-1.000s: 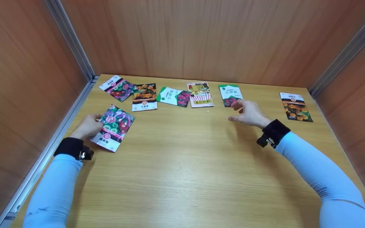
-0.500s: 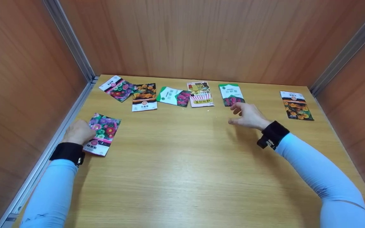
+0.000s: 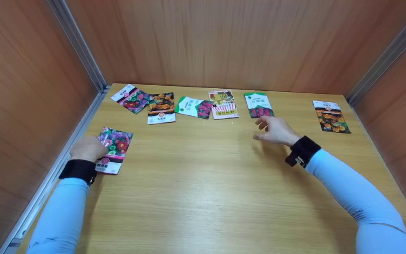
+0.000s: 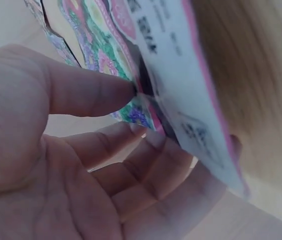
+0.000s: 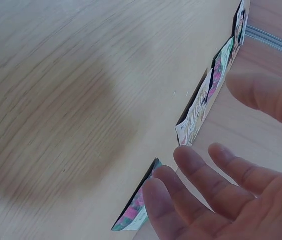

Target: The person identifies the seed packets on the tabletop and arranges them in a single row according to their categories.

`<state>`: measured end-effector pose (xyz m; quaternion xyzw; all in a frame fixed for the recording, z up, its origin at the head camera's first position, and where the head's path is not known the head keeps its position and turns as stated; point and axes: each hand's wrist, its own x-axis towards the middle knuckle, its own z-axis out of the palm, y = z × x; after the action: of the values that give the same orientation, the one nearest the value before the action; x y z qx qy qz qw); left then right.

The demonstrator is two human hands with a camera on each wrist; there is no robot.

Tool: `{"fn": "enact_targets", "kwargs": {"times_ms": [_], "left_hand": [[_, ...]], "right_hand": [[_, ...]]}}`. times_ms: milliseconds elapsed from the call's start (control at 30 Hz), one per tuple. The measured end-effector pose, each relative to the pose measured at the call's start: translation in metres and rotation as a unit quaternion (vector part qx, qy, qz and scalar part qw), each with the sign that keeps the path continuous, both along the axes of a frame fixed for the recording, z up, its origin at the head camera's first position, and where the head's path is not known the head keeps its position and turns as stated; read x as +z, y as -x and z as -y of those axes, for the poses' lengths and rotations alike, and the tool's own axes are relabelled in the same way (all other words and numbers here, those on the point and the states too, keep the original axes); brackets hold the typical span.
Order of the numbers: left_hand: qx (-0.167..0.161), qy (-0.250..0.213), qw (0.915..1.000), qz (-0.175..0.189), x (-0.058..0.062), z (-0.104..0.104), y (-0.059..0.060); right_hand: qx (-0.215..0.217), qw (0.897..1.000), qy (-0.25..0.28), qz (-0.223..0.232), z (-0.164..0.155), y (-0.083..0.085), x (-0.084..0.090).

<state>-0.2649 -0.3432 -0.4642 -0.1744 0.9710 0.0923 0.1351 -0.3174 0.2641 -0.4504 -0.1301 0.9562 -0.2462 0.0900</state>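
Observation:
My left hand [image 3: 88,148] pinches a seed packet [image 3: 120,146] with purple, pink and red flowers by its left edge, at the left of the table. In the left wrist view, the thumb presses on the front of this packet [image 4: 168,65] and the curled fingers are partly behind it. My right hand [image 3: 275,130] is held over the table with loosely bent fingers and nothing in it. Nearest to it lies a green and white seed packet [image 3: 258,106] with magenta flowers, just beyond the fingertips.
Along the back lie another purple-flower packet [image 3: 132,98], an orange-flower packet [image 3: 161,106], a second green and white packet [image 3: 190,106] and a yellow and white packet [image 3: 224,107]. One more orange-flower packet [image 3: 331,118] lies far right. Wooden panels [image 3: 224,42] enclose the table [image 3: 203,183].
My left hand has moved left and slightly toward me with the flower packet, which has turned more upright in view. My right hand has hardly moved.

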Motion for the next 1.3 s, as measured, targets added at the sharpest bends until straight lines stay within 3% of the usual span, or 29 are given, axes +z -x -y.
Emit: {"fn": "enact_targets", "kwargs": {"times_ms": [333,567,900,1067,1300], "left_hand": [[0.033,0.024,0.9986,-0.034,-0.011,0.007,0.007],[0.040,0.035,0.9972,-0.052,-0.012,0.007,0.009],[0.000,0.069,0.9932,-0.094,-0.014,0.007,0.012],[0.000,0.064,0.9939,-0.090,-0.013,0.008,0.015],[-0.003,0.094,0.9888,-0.115,-0.005,-0.004,0.029]], "right_hand": [[-0.008,1.000,-0.001,0.009,0.000,0.000,0.000],[-0.002,1.000,0.000,0.012,-0.001,0.000,-0.001],[0.003,1.000,-0.008,0.009,0.001,-0.005,-0.004],[0.005,1.000,-0.008,0.021,0.002,-0.008,-0.004],[0.000,1.000,-0.004,0.023,0.006,-0.011,-0.001]]}}
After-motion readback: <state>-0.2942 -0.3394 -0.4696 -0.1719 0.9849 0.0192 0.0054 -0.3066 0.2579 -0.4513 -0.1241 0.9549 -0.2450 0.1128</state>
